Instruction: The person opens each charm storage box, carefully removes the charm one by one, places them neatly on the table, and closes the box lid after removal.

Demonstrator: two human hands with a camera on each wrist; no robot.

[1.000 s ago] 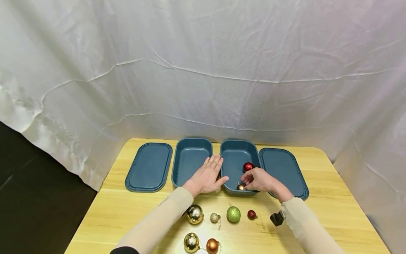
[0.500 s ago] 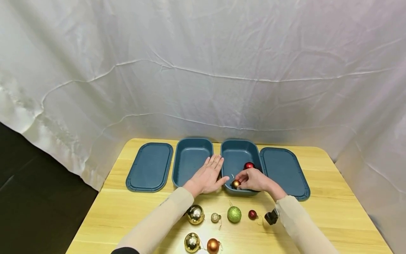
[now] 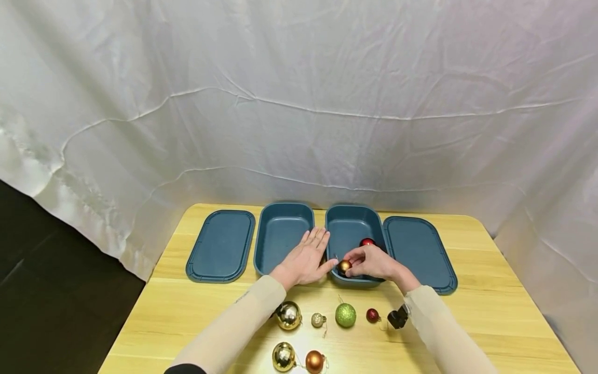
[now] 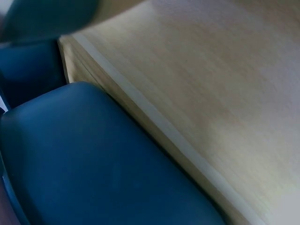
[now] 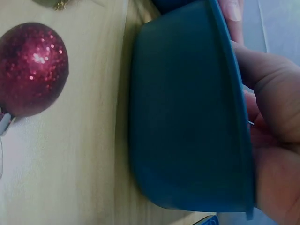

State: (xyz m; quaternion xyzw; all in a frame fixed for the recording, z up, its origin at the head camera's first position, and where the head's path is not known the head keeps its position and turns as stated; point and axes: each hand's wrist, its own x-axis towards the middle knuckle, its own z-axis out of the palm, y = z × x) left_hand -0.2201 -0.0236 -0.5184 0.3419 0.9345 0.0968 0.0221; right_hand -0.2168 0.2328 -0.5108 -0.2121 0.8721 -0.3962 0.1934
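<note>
A: What's on the table (image 3: 490, 306)?

B: R box (image 3: 350, 228), blue, twd the far edge; L box (image 3: 280, 236), same kind, at its 9 o'clock. R lid (image 3: 418, 252) just beside R box at 3, L lid (image 3: 220, 245) at L box's 9.

A: Hands?

B: L hand (image 3: 306, 259) palm down at L box's 4, fingers straight. R hand (image 3: 374, 263) reaches over R box's 4, thumb + fingers in a pinch.

A: Pinching what?

B: By size: far gold ball (image 3: 288, 316) and near gold ball (image 3: 283, 357), both abt 7 from R box; green ball (image 3: 345, 315) at 6; orange ball (image 3: 315, 361) at 7. Red ball (image 3: 367, 242) inside R box at 3, partly behind R hand. Then the pinched one: copper ball (image 3: 344, 267), inside R box at 7; can't tell if it touches bottom. Smallest: dark red ball (image 3: 372, 315), abt 5:30, and pale gold ball (image 3: 317, 320), approx 7, on the table.
</note>
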